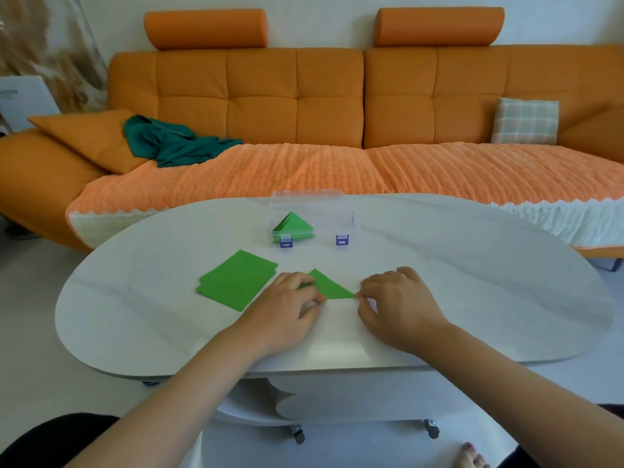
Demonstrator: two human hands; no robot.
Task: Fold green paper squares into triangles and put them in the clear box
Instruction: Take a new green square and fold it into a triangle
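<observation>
A green paper folded into a triangle (329, 286) lies flat on the white oval table (472, 282) between my hands. My left hand (287, 305) covers its left part, fingers curled down on the paper. My right hand (398, 298) pinches its right tip against the table. To the left lies a small stack of green paper squares (236, 280). Behind them stands the clear box (310, 214), lid open, with folded green triangles (293, 228) in its left side.
Two purple latches (342, 240) hang at the box's front. An orange sofa (304, 113) with a teal cloth (175, 143) and a checked cushion (525, 121) runs behind the table. My foot (471, 456) shows at the bottom right, near the table's castors.
</observation>
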